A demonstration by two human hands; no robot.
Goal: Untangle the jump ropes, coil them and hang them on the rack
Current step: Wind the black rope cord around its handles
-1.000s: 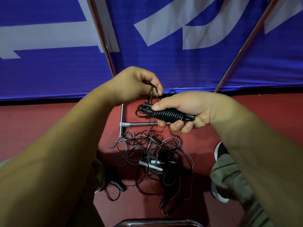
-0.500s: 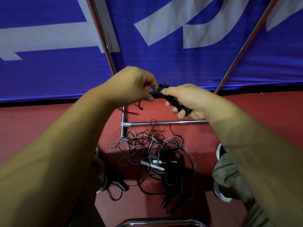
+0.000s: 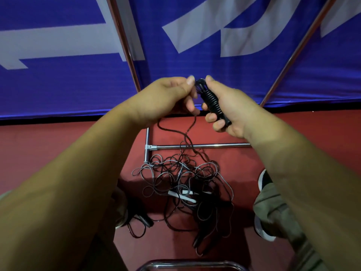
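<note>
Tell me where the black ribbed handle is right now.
In the head view, the black ribbed handle sits centre-right, held in the right hand, its top end beside the left hand, above the rope tangle.

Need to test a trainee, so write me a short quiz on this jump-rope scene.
1. True or false: the right hand grips a black ribbed handle.
2. Where does the tangled rope pile lie? A) on the red floor B) on a table C) in a basket
3. Fill in: the black cord hanging down to the pile is pinched by the ___ hand.
Key: 1 true; 2 A; 3 left hand.
</note>
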